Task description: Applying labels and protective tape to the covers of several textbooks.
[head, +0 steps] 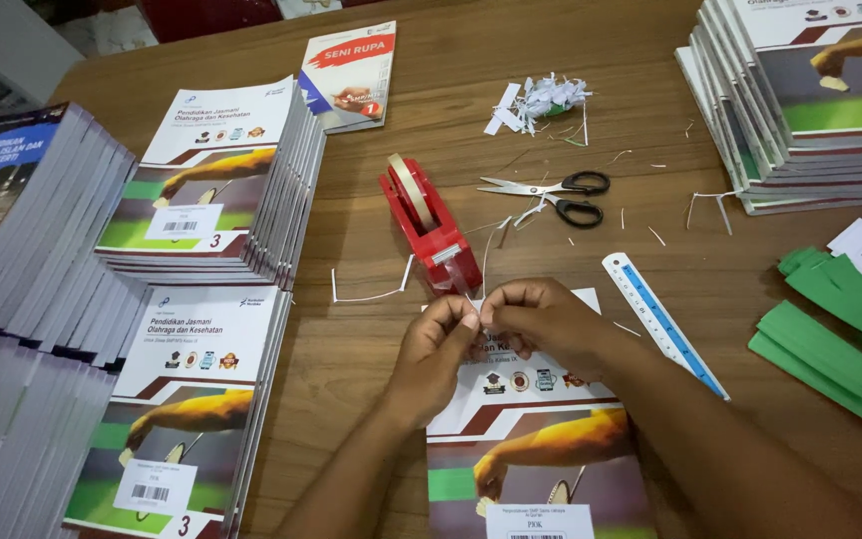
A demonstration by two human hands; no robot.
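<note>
Red tape dispenser (430, 226) on wooden table (451, 90), left hand (438, 349) and right hand (539, 319) fingertips pinched together on clear tape strip (478, 314), above textbook (536, 439), scissors (554, 195) beyond.

**Wood, glossy paper, plastic and steel**

We see a surface (511, 90) of brown wood with a fine grain and a soft, low sheen. The book (536, 439) under our hands has a smooth, glossy paper cover, as do the stacked books (207, 170). The tape dispenser (431, 225) is shiny red plastic. The scissors (551, 195) pair bright metal blades with black plastic handles. The ruler (662, 321) is clear, pale plastic. The green strips (835, 329) look like matt paper, and the white scraps (546, 100) are thin paper.
</note>
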